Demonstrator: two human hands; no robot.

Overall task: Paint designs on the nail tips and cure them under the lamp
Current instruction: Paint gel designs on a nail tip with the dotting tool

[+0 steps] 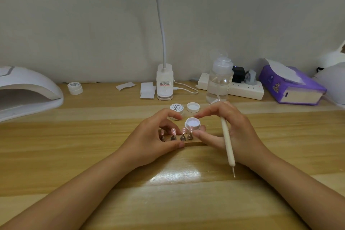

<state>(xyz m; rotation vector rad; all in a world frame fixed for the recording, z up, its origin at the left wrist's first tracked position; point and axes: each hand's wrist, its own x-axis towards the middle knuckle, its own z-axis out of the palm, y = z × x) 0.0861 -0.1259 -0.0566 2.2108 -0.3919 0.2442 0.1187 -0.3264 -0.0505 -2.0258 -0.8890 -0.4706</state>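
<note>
Wooden desk (56, 155): right hand (235, 136) grips dotting pen (226, 140) near-vertical, tip toward wrist; left hand (155, 136) pinches nail-tip holder (194, 143).

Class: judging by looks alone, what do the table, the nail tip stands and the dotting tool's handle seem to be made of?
Table: wood or wood-look laminate, glossy; visible grain, lamp glare.
Nail tip stands: probably metal; dark, shiny cones with reflections.
Dotting tool: handle likely matte cream plastic, though painted wood is possible; thin tip looks metal.
</note>
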